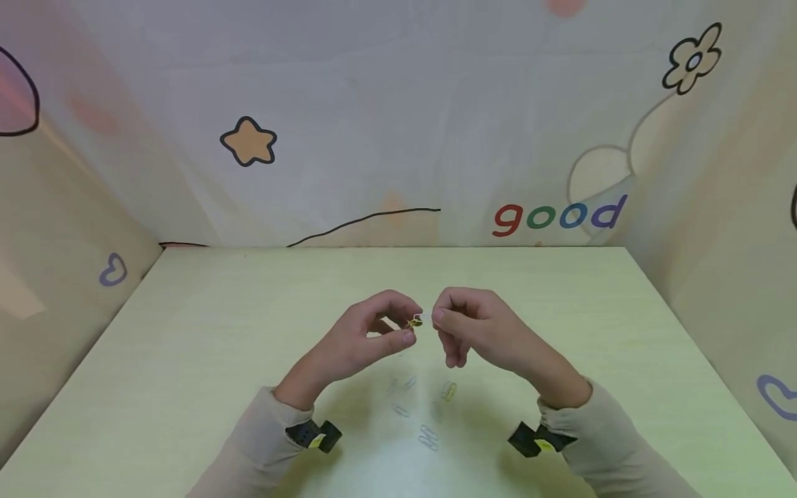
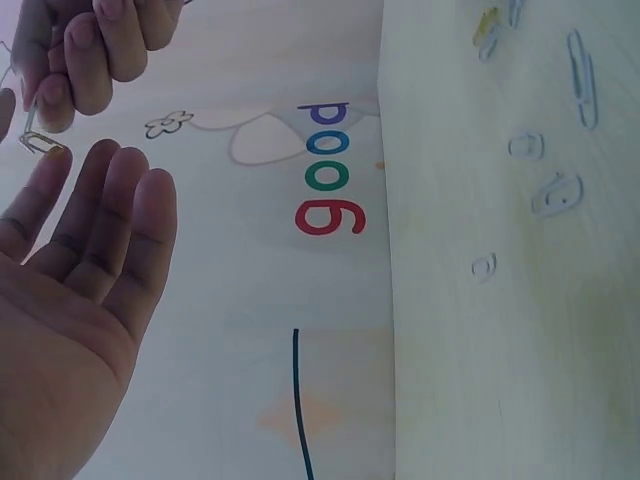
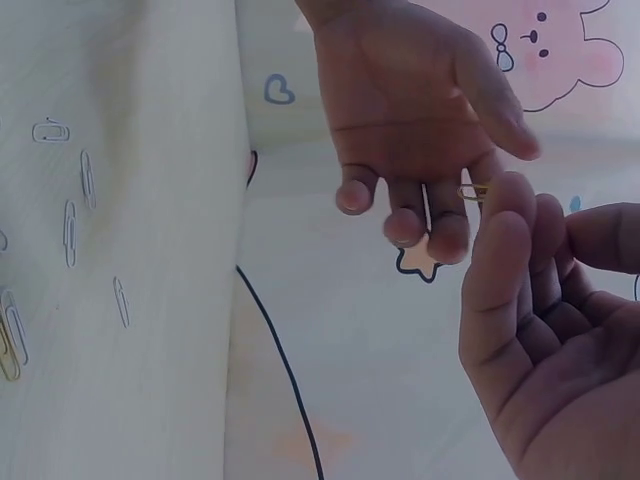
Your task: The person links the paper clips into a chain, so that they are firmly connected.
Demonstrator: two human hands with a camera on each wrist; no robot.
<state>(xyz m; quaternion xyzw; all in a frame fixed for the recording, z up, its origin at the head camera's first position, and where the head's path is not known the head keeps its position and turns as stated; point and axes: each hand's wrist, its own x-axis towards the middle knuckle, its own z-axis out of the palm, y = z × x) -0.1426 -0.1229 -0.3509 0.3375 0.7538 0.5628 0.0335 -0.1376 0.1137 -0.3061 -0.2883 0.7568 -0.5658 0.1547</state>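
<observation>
Both hands meet above the middle of the table. My left hand (image 1: pixel 367 332) pinches a gold-yellow paper clip (image 1: pixel 414 322) between the tips of its thumb and index finger, the other fingers loosely extended. From the right, my right hand (image 1: pixel 479 325) pinches a whitish paper clip (image 1: pixel 425 316) between thumb and index finger, mostly hidden by them. The two clips meet end to end in the narrow gap between the hands. In the right wrist view, part of the gold-yellow clip (image 3: pixel 470 192) shows beside the right fingertips.
Below the hands, several loose paper clips lie on the pale table (image 1: pixel 205 360): a silver pair (image 1: pixel 428 438), a single silver clip (image 1: pixel 400 411) and a yellow one (image 1: pixel 451 392) beside a pale one. A printed cloth backdrop (image 1: pixel 373 104) stands behind and at both sides.
</observation>
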